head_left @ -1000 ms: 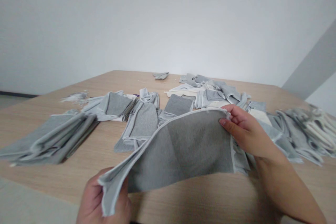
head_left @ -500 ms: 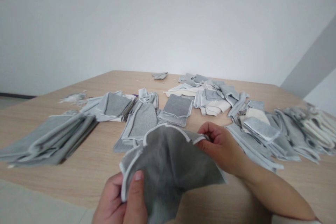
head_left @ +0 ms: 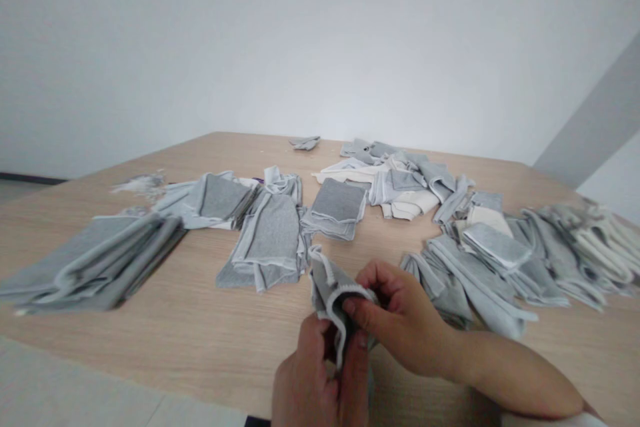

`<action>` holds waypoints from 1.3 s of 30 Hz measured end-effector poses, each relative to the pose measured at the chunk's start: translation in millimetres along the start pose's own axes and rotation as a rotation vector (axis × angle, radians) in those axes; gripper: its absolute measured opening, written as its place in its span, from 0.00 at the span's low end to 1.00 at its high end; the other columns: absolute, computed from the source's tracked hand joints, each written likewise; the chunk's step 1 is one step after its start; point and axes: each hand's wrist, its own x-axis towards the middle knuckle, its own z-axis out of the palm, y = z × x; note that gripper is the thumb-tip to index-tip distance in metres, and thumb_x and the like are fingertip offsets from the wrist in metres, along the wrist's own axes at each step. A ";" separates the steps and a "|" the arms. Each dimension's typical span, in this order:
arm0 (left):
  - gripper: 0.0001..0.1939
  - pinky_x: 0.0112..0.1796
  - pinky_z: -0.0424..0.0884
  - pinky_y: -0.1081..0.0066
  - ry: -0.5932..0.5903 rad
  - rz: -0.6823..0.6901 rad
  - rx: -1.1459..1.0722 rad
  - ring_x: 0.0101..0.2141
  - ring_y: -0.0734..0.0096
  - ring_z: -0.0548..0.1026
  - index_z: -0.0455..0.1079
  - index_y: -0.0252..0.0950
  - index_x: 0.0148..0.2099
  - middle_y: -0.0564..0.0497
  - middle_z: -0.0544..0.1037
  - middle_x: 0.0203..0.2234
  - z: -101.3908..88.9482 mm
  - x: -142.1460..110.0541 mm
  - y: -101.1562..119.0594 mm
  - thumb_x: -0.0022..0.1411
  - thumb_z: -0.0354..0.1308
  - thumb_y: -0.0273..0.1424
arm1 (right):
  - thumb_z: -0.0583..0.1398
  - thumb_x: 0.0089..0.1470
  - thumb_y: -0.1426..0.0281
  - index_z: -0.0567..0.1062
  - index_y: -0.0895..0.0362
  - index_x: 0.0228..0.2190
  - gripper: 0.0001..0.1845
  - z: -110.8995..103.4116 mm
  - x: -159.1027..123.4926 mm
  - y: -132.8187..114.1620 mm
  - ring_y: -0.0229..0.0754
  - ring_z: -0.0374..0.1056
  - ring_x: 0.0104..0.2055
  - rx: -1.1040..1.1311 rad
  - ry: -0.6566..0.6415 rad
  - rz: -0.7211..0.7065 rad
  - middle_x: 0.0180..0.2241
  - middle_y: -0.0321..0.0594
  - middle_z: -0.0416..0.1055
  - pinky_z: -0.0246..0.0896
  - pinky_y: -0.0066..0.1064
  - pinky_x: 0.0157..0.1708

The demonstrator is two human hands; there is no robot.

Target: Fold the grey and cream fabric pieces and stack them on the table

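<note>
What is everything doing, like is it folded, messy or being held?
left hand: holding cloth
right hand: fingers gripping the same cloth
held gray cloth: bunched up
left front pile: folded over, layered
dark gray square cloth: flat, on other cloths
far right pile: loosely heaped
white scraps: scattered

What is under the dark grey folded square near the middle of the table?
Lighter grey cloth with pale edges sticks out beneath the dark grey square, above the tabletop. Anything fully covered cannot be seen.
</note>
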 end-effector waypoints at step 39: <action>0.18 0.32 0.77 0.64 0.076 -0.503 -0.674 0.30 0.59 0.80 0.77 0.36 0.38 0.49 0.82 0.26 -18.2 45.5 -38.9 0.47 0.69 0.41 | 0.64 0.52 0.58 0.70 0.58 0.48 0.25 -38.2 43.6 -0.5 0.47 0.68 0.46 -0.205 -0.185 -0.182 0.45 0.44 0.73 0.66 0.37 0.44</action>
